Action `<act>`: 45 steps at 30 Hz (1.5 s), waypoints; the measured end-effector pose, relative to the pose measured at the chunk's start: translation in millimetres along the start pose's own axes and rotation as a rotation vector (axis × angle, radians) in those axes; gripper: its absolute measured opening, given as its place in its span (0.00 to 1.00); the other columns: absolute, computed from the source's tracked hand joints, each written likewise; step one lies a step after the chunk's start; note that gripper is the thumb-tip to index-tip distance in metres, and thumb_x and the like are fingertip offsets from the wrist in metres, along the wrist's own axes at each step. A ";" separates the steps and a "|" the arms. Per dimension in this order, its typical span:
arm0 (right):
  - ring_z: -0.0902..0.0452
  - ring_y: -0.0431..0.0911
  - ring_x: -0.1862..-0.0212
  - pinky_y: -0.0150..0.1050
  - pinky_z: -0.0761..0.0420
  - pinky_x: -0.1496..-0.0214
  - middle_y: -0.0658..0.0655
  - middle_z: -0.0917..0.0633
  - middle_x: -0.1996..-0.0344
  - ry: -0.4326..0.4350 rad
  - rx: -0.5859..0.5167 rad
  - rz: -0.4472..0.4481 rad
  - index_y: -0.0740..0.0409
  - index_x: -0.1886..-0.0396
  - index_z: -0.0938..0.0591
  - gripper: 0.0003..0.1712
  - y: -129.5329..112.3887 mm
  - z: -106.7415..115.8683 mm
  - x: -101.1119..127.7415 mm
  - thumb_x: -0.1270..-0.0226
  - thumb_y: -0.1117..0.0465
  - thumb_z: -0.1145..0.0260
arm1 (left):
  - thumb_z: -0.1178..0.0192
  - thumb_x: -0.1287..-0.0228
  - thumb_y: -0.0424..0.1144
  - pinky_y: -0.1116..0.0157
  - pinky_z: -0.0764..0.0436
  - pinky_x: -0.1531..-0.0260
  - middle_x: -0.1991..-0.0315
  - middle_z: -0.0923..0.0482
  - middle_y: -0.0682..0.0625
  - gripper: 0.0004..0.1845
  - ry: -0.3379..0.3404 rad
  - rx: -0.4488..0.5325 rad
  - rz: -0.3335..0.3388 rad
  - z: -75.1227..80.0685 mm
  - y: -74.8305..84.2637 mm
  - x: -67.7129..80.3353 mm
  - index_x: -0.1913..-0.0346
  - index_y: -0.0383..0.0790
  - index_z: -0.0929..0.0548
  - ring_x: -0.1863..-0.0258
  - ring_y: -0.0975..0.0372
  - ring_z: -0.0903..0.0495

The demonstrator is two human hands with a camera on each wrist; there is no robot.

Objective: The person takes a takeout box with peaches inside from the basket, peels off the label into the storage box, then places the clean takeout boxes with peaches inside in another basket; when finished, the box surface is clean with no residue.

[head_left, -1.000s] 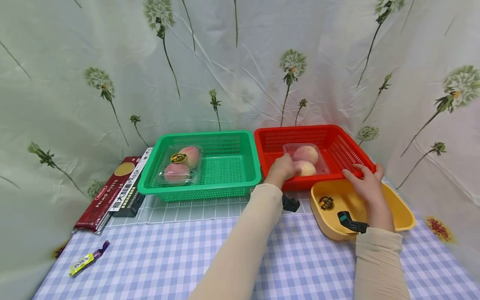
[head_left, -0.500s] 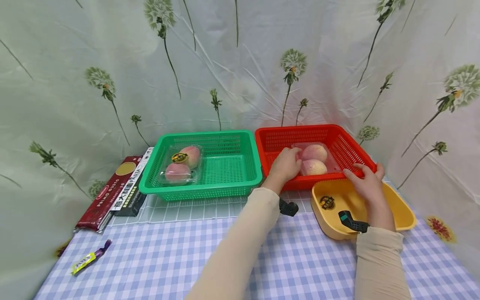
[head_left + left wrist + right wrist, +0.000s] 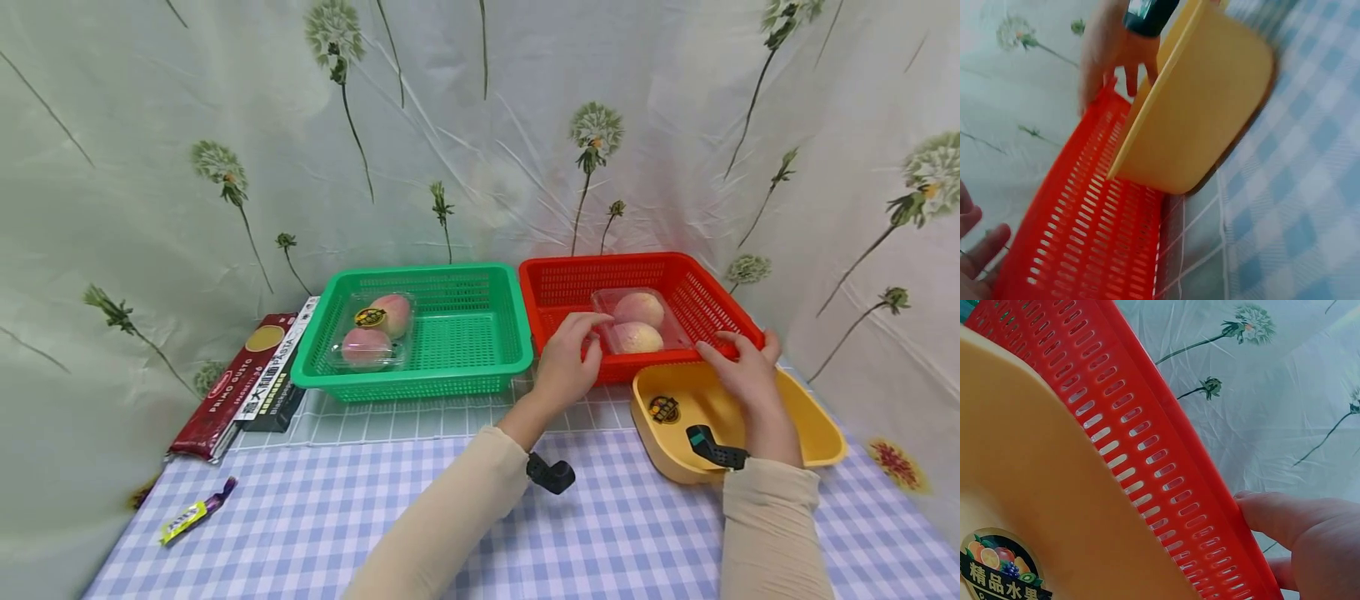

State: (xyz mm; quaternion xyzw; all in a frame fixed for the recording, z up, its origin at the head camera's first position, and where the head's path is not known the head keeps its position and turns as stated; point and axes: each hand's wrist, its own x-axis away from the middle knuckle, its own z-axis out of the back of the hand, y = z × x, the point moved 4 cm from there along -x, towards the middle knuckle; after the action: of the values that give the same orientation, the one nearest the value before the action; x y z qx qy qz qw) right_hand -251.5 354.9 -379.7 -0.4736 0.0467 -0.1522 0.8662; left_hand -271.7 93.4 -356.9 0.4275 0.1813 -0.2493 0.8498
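A clear clamshell pack of two peaches (image 3: 639,324) lies inside the red basket (image 3: 558,282), toward its near right part. The left hand (image 3: 566,364) hovers at the basket's near rim just left of the pack, fingers loosely spread and holding nothing; whether a fingertip touches the pack cannot be told. The right hand (image 3: 742,372) rests on the basket's near right corner, fingers straight and lying over the rim, with nothing pinched. Just near that corner sits a yellow tub (image 3: 817,425) with a fruit sticker, touching the red basket. To the left, a green basket (image 3: 480,333) stands beside the red one and holds a second pack of peaches (image 3: 373,331). Farther left lie pasta boxes (image 3: 243,379), and a small wrapped sweet (image 3: 191,512) lies on the checked tablecloth (image 3: 337,517) at near left.
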 end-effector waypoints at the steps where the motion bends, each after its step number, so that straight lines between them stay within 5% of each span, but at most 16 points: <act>1: 0.73 0.76 0.24 0.73 0.55 0.26 0.65 0.83 0.25 0.000 0.002 -0.003 0.69 0.25 0.42 0.44 0.1 0.3 0.0 0.25 0.41 0.48 | 0.43 0.31 0.33 0.73 0.20 0.48 0.41 0.22 0.53 0.20 -0.023 0.029 0.015 1.4 -0.5 4.6 0.38 0.48 0.22 0.49 0.63 0.19; 6: 0.73 0.76 0.24 0.72 0.52 0.26 0.64 0.84 0.25 -0.001 0.013 -0.017 0.69 0.24 0.43 0.44 1.3 1.2 -0.7 0.25 0.40 0.48 | 0.44 0.30 0.34 0.69 0.18 0.48 0.37 0.24 0.51 0.24 -0.104 0.171 0.050 16.5 -1.8 25.6 0.32 0.46 0.29 0.45 0.61 0.19; 12: 0.72 0.76 0.24 0.72 0.52 0.26 0.63 0.83 0.25 0.001 0.020 -0.017 0.69 0.24 0.43 0.45 1.4 1.4 0.5 0.25 0.39 0.48 | 0.46 0.29 0.31 0.62 0.17 0.47 0.36 0.26 0.46 0.25 -0.124 0.283 -0.007 50.5 -6.9 42.6 0.31 0.43 0.31 0.44 0.55 0.18; 21: 0.71 0.76 0.24 0.72 0.54 0.26 0.64 0.83 0.25 0.002 0.025 -0.012 0.69 0.24 0.43 0.45 0.7 -0.4 1.9 0.25 0.40 0.49 | 0.47 0.29 0.28 0.49 0.19 0.44 0.38 0.25 0.42 0.21 0.053 0.276 -0.032 117.5 -40.2 57.4 0.34 0.39 0.26 0.44 0.49 0.19; 28: 0.70 0.77 0.25 0.73 0.55 0.26 0.66 0.82 0.25 0.004 0.038 0.007 0.71 0.26 0.42 0.45 -0.9 0.0 1.6 0.25 0.39 0.49 | 0.47 0.28 0.29 0.50 0.21 0.41 0.39 0.24 0.42 0.19 0.169 0.240 0.052 161.8 -66.7 66.1 0.37 0.41 0.24 0.42 0.49 0.20; 38: 0.76 0.77 0.26 0.75 0.55 0.28 0.65 0.81 0.24 0.015 0.065 -0.015 0.68 0.25 0.42 0.45 -1.8 0.5 3.6 0.25 0.39 0.49 | 0.47 0.28 0.27 0.45 0.24 0.41 0.35 0.27 0.40 0.19 0.277 0.162 0.130 203.3 -98.9 72.2 0.37 0.38 0.24 0.40 0.43 0.22; 45: 0.76 0.76 0.26 0.76 0.52 0.29 0.70 0.77 0.24 0.045 0.144 -0.016 0.69 0.24 0.43 0.45 -6.6 3.1 6.1 0.25 0.40 0.49 | 0.49 0.28 0.31 0.46 0.23 0.40 0.40 0.27 0.38 0.19 0.376 0.087 0.305 224.8 -117.2 78.8 0.37 0.39 0.23 0.40 0.47 0.22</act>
State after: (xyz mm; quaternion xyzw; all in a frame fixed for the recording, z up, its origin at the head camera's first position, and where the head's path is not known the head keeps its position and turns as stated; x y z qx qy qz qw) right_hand -246.5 352.1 -372.1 -0.4068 0.0510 -0.1728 0.8956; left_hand -254.3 -171.3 -344.7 0.5249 0.2587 -0.0417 0.8098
